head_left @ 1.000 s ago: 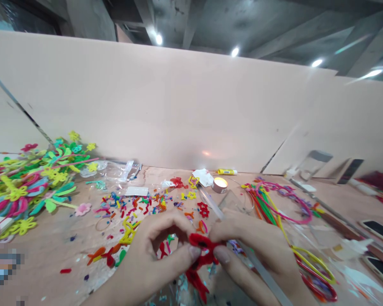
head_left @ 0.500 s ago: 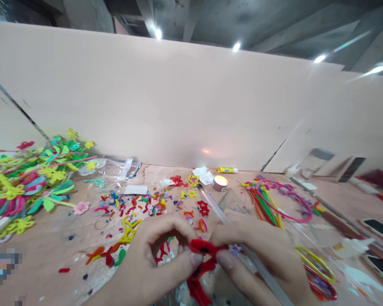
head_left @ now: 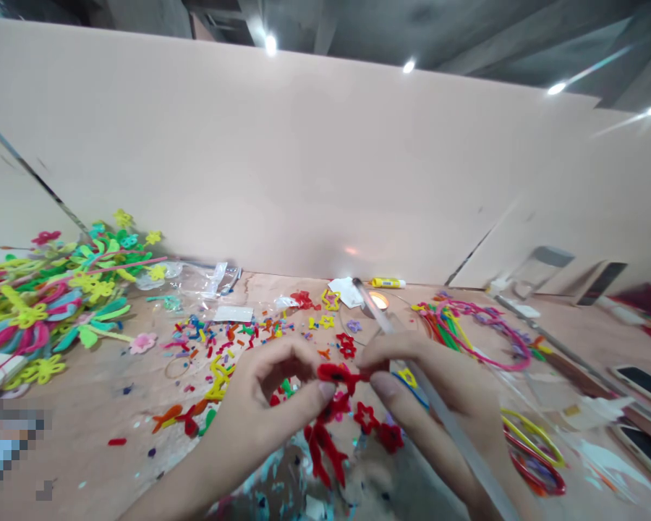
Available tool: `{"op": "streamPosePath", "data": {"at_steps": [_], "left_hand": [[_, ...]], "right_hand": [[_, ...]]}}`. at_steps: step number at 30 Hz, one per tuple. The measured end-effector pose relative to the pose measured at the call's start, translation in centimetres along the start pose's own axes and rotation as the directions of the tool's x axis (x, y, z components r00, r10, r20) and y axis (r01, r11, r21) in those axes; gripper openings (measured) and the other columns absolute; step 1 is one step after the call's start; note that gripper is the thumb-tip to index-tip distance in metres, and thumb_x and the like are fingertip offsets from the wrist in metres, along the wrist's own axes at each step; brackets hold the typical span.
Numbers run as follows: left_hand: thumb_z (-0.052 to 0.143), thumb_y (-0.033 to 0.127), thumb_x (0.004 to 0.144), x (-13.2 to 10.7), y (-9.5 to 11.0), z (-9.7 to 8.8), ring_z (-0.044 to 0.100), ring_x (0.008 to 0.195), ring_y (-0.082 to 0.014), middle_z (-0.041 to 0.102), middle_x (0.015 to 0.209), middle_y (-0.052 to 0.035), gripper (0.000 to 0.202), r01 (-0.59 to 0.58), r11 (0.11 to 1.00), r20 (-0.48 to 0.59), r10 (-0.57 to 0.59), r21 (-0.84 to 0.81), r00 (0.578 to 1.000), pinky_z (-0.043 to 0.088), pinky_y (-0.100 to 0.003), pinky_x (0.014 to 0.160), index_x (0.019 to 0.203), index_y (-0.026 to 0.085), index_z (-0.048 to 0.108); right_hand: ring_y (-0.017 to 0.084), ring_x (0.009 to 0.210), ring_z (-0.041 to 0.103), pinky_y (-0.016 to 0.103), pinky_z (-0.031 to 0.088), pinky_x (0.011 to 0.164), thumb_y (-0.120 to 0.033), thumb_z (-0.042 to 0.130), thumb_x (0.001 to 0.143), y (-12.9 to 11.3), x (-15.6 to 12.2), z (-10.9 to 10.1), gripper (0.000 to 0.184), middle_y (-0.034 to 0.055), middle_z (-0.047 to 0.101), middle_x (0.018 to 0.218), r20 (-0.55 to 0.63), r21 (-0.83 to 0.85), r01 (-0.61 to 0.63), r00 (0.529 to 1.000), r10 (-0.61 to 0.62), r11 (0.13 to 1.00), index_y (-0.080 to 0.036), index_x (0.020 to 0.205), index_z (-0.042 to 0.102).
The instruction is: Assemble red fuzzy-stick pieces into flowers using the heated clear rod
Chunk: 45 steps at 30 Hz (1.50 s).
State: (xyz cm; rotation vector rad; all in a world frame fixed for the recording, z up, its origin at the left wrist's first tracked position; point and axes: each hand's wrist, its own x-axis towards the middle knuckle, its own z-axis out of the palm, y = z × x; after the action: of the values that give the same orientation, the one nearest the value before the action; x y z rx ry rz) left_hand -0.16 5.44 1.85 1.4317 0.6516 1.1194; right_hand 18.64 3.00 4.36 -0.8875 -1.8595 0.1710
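My left hand (head_left: 265, 405) and my right hand (head_left: 439, 405) meet low in the middle of the view, both pinching a red fuzzy pipe-cleaner shape (head_left: 333, 383). Its loose red ends hang down below my fingers. A long clear glue stick (head_left: 412, 376) runs across my right hand, held along with the red piece, its tip pointing up toward a lit tea candle (head_left: 378, 300). Small red flower shapes (head_left: 377, 423) lie just under my hands.
Cut coloured bits (head_left: 222, 344) litter the wooden table (head_left: 87, 420). A heap of bright pipe-cleaner flowers (head_left: 48, 304) lies at left, long coloured stems (head_left: 466, 333) at right. Phones (head_left: 648, 383) rest at the far right. A pale board wall (head_left: 304, 159) backs the table.
Both hands have risen slightly with the red piece, and the glue stick now tilts up toward the candle. Red flower shapes under the hands have come into sight.
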Motion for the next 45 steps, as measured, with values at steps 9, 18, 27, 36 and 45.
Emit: {"op": "streamPosePath", "data": {"at_steps": [9,18,27,36,45], "left_hand": [[0.065,0.013,0.083,0.6,0.6,0.2,0.061,0.062,-0.0106,0.067,0.068,0.0012,0.01,-0.224,0.937,-0.05,0.246,0.269,0.968,0.049,-0.022,0.058,0.075,0.019,0.065],[0.062,0.004,0.08,0.5,0.6,0.1,0.06,0.062,-0.0096,0.063,0.067,0.0028,0.015,-0.381,0.818,-0.048,0.442,0.431,0.896,0.048,-0.022,0.058,0.075,0.018,0.062],[0.061,0.001,0.079,0.2,0.6,0.1,0.059,0.065,-0.0089,0.062,0.069,0.0024,0.016,-0.453,0.743,-0.023,0.532,0.492,0.847,0.047,-0.022,0.06,0.078,0.017,0.061],[0.062,0.001,0.079,0.4,0.7,0.3,0.059,0.064,-0.0084,0.063,0.068,0.0027,0.016,-0.454,0.736,-0.009,0.529,0.502,0.848,0.047,-0.021,0.059,0.078,0.017,0.062],[0.063,0.0,0.078,0.2,0.8,0.3,0.058,0.064,-0.0078,0.063,0.068,0.003,0.017,-0.453,0.731,0.013,0.52,0.511,0.854,0.046,-0.021,0.06,0.078,0.016,0.063]], "right_hand": [[0.011,0.071,0.062,0.024,0.05,0.065,-0.009,0.058,0.087,0.3,-0.3,0.2,0.016,-0.0043,0.063,0.078,0.018,-0.072,0.052,0.999,-0.051,0.996,-0.024,0.094,0.059],[0.013,0.06,0.055,0.027,0.045,0.054,-0.004,0.058,0.082,-0.5,-0.1,0.9,0.024,-0.0024,0.061,0.071,-0.003,-0.245,0.191,0.98,-0.198,0.951,-0.025,0.094,0.058],[0.014,0.054,0.057,0.027,0.043,0.051,-0.002,0.059,0.081,-0.9,-0.3,1.1,0.023,-0.0014,0.061,0.063,-0.029,-0.461,0.197,0.971,-0.237,0.865,-0.024,0.087,0.061],[0.012,0.054,0.056,0.025,0.045,0.054,-0.003,0.06,0.082,-1.0,0.0,1.2,0.021,-0.0026,0.064,0.064,-0.022,-0.482,0.207,0.968,-0.248,0.851,-0.023,0.087,0.06],[0.014,0.055,0.058,0.028,0.044,0.051,-0.005,0.061,0.083,-1.2,-0.2,1.3,0.021,-0.0025,0.063,0.065,-0.013,-0.508,0.166,0.98,-0.201,0.845,-0.026,0.085,0.06]]}}
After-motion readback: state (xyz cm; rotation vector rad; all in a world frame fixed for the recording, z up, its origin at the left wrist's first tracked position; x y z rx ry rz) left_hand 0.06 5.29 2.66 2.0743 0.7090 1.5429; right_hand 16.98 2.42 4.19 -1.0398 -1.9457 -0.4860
